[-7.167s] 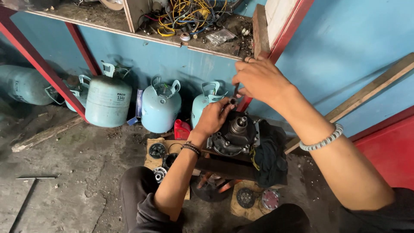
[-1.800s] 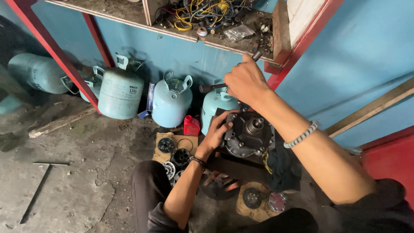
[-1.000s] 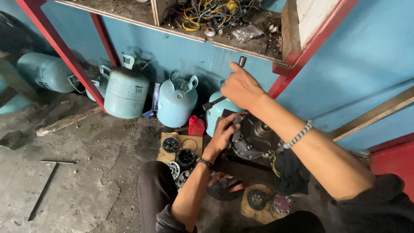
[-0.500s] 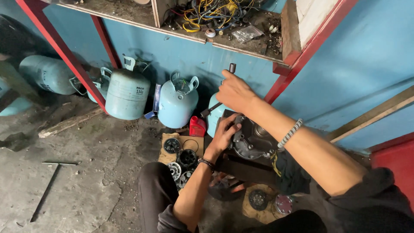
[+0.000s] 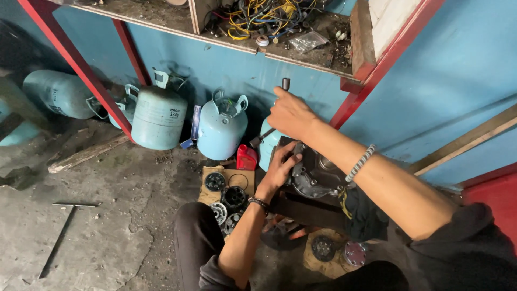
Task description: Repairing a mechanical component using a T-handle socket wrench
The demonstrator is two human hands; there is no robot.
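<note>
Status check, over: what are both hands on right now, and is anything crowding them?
Right hand gripping wrench handle. Left hand braced on grey compressor body. Blue gas cylinder close behind; red can beside it.
</note>
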